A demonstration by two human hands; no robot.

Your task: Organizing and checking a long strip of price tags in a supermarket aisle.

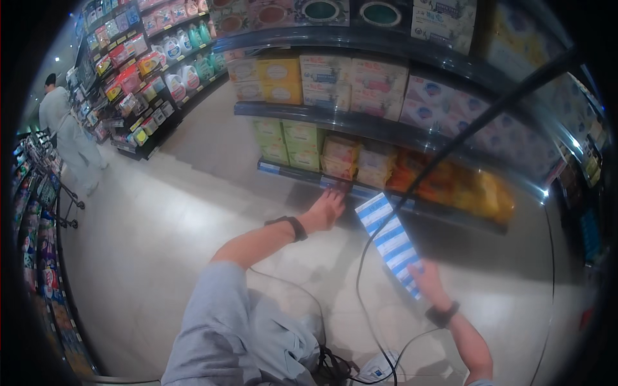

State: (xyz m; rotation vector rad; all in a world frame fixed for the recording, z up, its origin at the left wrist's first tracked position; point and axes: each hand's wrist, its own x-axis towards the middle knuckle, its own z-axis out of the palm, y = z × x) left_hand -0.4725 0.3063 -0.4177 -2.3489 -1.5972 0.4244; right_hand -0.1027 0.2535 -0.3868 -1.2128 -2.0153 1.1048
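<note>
My left hand reaches to the front edge of the lowest shelf, its fingertips at the price-label rail below small wrapped packs. Whether those fingers grip anything is hard to see. Lower right, my right hand holds a long strip of blue-and-white price labels by its lower end. The strip slants up and left, its far end just in front of the shelf edge. Each wrist wears a dark band.
Shelves of boxed soap rise ahead. A black cable crosses the view, and more cables lie near my feet. At far left a person stands by a shopping cart. Bottles and packs fill another shelf unit.
</note>
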